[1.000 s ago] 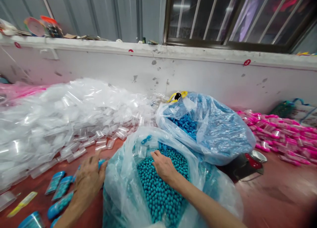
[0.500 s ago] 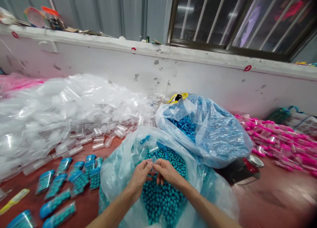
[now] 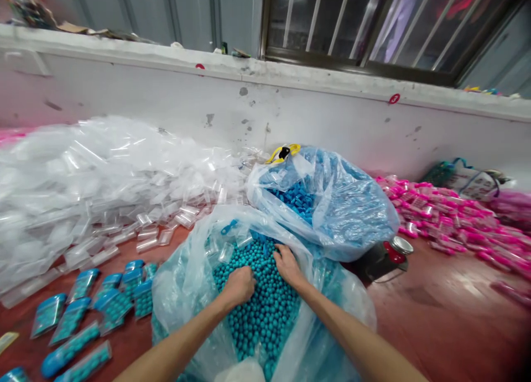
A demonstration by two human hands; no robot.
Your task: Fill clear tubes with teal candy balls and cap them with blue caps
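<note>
working the curled left hand [image 3: 240,285] low among the beads [image 3: 263,324] under it should limit spills; whether it grips any is hidden. the loosely open right hand [image 3: 289,268], beside blue pieces [image 3: 265,245], should clear the bag [image 3: 188,285] around both.

We observe a pale wall [image 3: 157,103], its paint chipped in several patches, topped by a white ledge [image 3: 315,83] bearing round red markers, one numbered 3 [image 3: 394,98]. Above it we note grey ribbed panelling [image 3: 191,17] and a brown-framed window [image 3: 365,25] with pale bars. A whitish light reflects in the glass. The reddish surface [image 3: 448,315] below appears glossy.
</note>
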